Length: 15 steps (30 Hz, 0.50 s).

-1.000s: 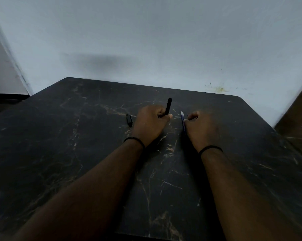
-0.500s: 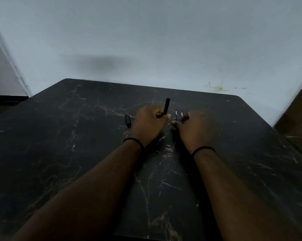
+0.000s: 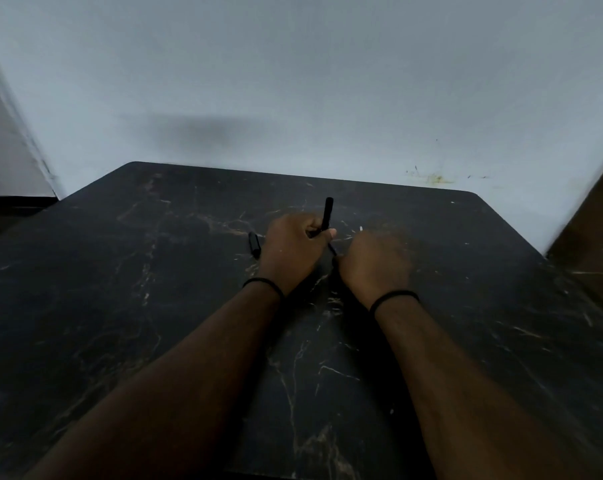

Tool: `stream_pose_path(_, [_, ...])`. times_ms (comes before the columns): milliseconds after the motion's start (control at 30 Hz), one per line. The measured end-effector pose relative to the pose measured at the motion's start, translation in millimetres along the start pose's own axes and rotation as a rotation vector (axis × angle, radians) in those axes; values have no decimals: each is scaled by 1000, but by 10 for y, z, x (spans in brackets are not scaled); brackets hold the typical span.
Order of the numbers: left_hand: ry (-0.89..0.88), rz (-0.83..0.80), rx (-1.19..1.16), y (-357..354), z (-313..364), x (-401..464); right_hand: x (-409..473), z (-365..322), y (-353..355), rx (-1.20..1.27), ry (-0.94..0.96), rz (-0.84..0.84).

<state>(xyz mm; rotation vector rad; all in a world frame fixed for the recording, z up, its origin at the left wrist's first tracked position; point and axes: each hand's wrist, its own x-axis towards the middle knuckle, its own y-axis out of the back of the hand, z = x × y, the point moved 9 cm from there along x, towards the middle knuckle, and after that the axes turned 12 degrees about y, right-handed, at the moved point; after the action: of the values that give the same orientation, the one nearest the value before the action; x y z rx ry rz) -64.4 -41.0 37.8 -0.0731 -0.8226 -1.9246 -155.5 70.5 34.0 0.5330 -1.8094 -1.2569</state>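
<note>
Risk: on the dark bench [image 3: 120,306] a dropped part would be hard to find, and a skewed push from the right grip [image 3: 373,265] could bend the refill [image 3: 332,250] or knock the pen [image 3: 328,211] loose. Left grip [image 3: 293,247] fisted round the pen, barrel upright over mid-bench, thumb against it. Right grip curled, knuckles up, apparently pinching the thin refill at the pen's lower end; blurred there. Cap [image 3: 254,244] lies just left.
</note>
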Motion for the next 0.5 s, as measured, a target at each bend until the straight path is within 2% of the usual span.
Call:
stream_pose_path(133, [21,41,6,61,-25,32,-6,-136,4,-60,76,-32])
stream_pose_path(267, [30,70,2,108,-42,46,-2,-138,124,-17,24,49])
stream_pose_path(400, [53,64,2,123,-51,39,-20,87,324,24,-118,241])
stream_pose_path(500, [59,33,-2,104,-61,37,-76,616,410,3,-355,308])
